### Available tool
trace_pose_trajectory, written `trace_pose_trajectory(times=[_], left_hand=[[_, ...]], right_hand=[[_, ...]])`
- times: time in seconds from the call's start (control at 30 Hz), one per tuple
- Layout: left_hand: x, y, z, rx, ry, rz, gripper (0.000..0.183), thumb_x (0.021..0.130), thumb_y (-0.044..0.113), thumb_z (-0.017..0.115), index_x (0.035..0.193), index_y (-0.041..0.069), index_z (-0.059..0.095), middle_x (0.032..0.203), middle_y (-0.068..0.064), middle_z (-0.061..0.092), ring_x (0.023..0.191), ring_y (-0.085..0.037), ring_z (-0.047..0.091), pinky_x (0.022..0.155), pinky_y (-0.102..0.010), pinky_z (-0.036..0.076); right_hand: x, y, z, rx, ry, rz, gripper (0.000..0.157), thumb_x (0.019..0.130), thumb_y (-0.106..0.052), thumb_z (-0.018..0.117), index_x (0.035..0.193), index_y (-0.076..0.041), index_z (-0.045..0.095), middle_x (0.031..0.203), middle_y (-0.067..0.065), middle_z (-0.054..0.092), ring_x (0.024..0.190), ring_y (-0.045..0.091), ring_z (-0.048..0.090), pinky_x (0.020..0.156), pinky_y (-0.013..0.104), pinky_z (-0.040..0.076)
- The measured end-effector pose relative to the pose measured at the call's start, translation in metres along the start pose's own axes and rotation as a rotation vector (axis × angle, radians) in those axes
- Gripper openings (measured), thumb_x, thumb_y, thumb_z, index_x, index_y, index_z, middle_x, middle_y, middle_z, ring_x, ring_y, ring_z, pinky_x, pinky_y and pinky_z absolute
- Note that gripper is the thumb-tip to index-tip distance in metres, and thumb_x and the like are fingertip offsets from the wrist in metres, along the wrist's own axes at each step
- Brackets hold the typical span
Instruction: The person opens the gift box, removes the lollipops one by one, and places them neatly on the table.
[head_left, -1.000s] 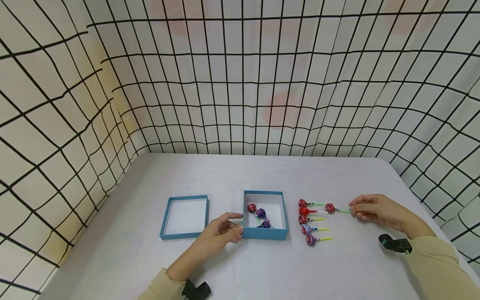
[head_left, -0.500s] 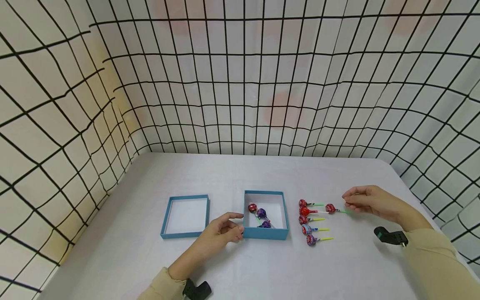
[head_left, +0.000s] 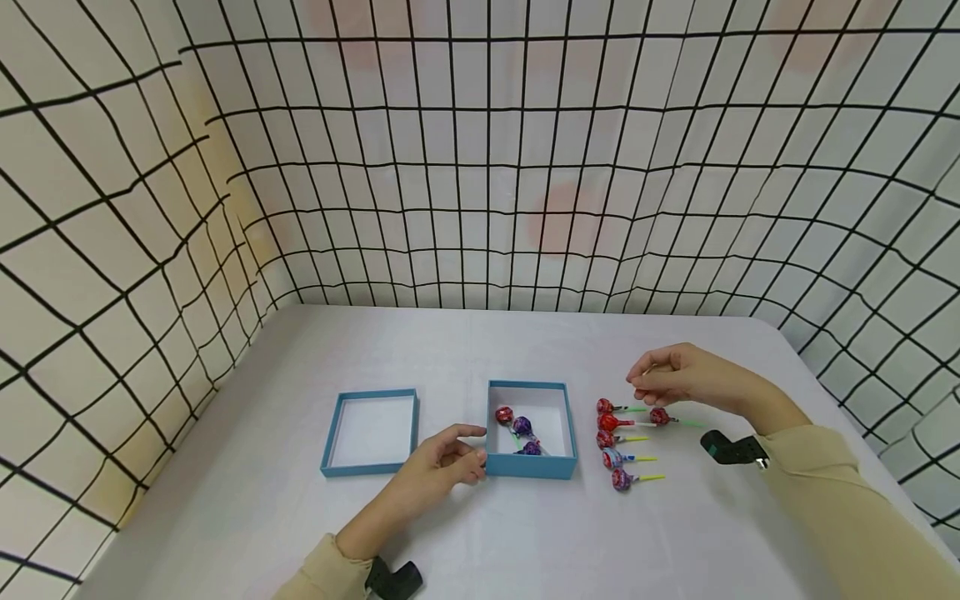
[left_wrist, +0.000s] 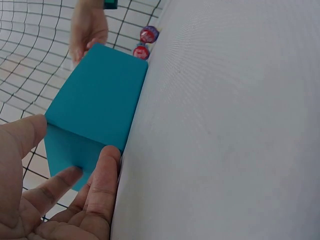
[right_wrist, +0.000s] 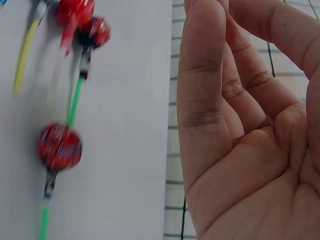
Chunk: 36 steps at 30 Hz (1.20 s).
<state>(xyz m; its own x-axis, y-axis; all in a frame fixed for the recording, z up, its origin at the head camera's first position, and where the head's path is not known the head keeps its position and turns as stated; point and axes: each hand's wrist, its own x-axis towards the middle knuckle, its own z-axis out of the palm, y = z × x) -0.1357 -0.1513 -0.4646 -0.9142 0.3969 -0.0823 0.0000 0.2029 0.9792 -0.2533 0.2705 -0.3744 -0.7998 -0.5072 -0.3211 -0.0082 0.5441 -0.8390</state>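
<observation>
On a white desk (head_left: 525, 542), the left hand (head_left: 438, 467) rests loosely spread against a blue box (head_left: 528, 468) containing three lollipops (head_left: 522, 427), apparently steadying it, while the right hand (head_left: 682, 379), half-curled, seemingly empty, hovers near six loose lollipops (head_left: 606, 422), sticks pointing right, perhaps for easy pinching.

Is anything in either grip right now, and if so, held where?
No visible hold. The left grip only touches the box at its front left corner, not wrapped round it; the right grip shows nothing in it.
</observation>
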Motion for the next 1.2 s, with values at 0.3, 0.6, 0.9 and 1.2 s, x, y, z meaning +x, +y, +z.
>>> trace_pose_trajectory(times=[0.3, 0.6, 0.9, 1.2], left_hand=[[-0.001, 0.002, 0.000, 0.001, 0.001, -0.001, 0.050, 0.110, 0.028, 0.064, 0.150, 0.000, 0.055, 0.113, -0.020, 0.074, 0.096, -0.019, 0.074, 0.087, -0.025, 0.063], [0.000, 0.001, 0.001, -0.005, -0.003, -0.009, 0.050, 0.110, 0.028, 0.064, 0.150, 0.001, 0.055, 0.113, -0.018, 0.074, 0.096, -0.018, 0.074, 0.087, -0.025, 0.062], [0.000, 0.003, 0.001, -0.011, -0.003, -0.017, 0.050, 0.110, 0.030, 0.064, 0.150, 0.002, 0.055, 0.114, -0.019, 0.074, 0.096, -0.017, 0.074, 0.088, -0.025, 0.062], [-0.001, 0.004, 0.000, -0.016, 0.002, -0.019, 0.049, 0.110, 0.029, 0.064, 0.150, 0.002, 0.056, 0.114, -0.020, 0.075, 0.099, -0.023, 0.075, 0.088, -0.027, 0.063]], right_hand=[[0.022, -0.045, 0.028, -0.058, -0.106, -0.070, 0.025, 0.106, -0.024, 0.070, 0.116, -0.001, 0.071, 0.100, 0.015, 0.076, 0.087, 0.026, 0.074, 0.087, 0.041, 0.066], [0.044, -0.073, 0.057, -0.114, -0.160, -0.054, 0.023, 0.104, -0.021, 0.072, 0.113, 0.000, 0.074, 0.092, 0.007, 0.077, 0.081, 0.020, 0.071, 0.076, 0.033, 0.065], [0.060, -0.083, 0.081, -0.122, -0.224, -0.048, 0.022, 0.103, -0.018, 0.072, 0.113, 0.002, 0.076, 0.094, 0.008, 0.080, 0.083, 0.016, 0.075, 0.084, 0.036, 0.067], [0.069, -0.086, 0.104, -0.126, -0.260, -0.045, 0.022, 0.102, -0.013, 0.071, 0.110, 0.007, 0.075, 0.090, 0.006, 0.079, 0.079, 0.014, 0.075, 0.082, 0.036, 0.067]])
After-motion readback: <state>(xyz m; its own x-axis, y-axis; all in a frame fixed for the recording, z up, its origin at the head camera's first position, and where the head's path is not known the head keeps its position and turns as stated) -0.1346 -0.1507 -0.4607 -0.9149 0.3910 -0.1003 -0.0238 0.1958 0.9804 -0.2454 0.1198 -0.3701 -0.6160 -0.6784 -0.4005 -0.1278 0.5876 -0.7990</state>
